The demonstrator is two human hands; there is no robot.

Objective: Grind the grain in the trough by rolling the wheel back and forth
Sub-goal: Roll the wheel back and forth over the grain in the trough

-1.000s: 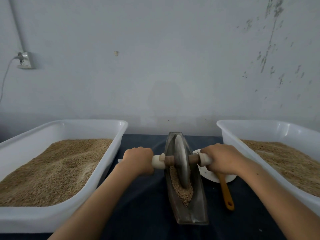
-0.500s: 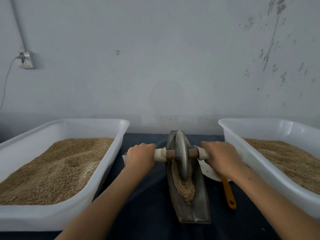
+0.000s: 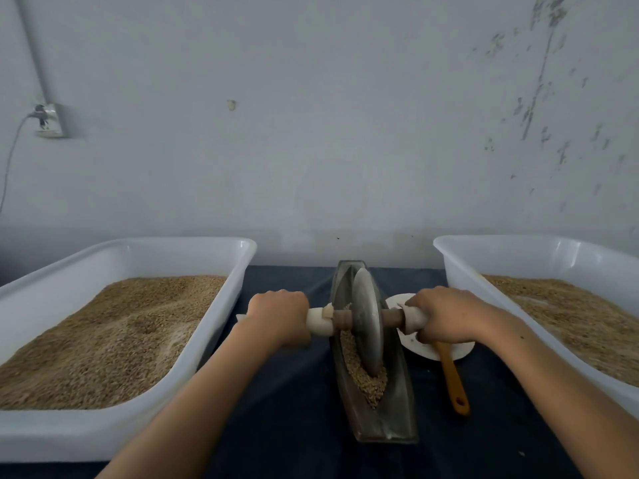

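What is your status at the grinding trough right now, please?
Left hand and right hand each grip an axle handle. Wheel upright in trough, on the grain. Nothing blocking.

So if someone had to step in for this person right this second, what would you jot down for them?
Left hand grips the axle's left white handle; right hand grips the right one.
Wheel stands upright in the metal trough, about mid-length, on the grain.
Done: rolling is under way; the grain looks mostly whole.
Left: keep rolling back and forth until it is ground.
An orange-handled scoop lies to the right of the trough.
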